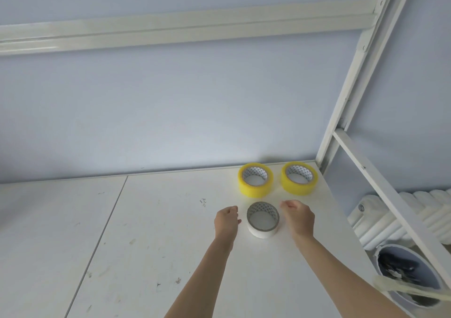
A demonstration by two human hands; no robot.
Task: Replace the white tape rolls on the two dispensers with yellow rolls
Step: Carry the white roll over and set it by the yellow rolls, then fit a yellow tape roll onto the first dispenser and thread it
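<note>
Head view: fingertips curled under both hands point(227, 221) point(299, 217), hidden.

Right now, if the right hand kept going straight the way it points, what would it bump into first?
Probably the right-hand yellow tape roll. The right hand points away toward the wall, beside the white roll; depth is hard to judge.

forearms point(341, 276): cut off by bottom edge | bin point(412, 276) contents: dark, unclear | fingertips: curled under hands

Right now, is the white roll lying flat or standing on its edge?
Lying flat. The white roll rests on the table with its hollow core facing up, between the left hand and right hand; neither touches it.
</note>
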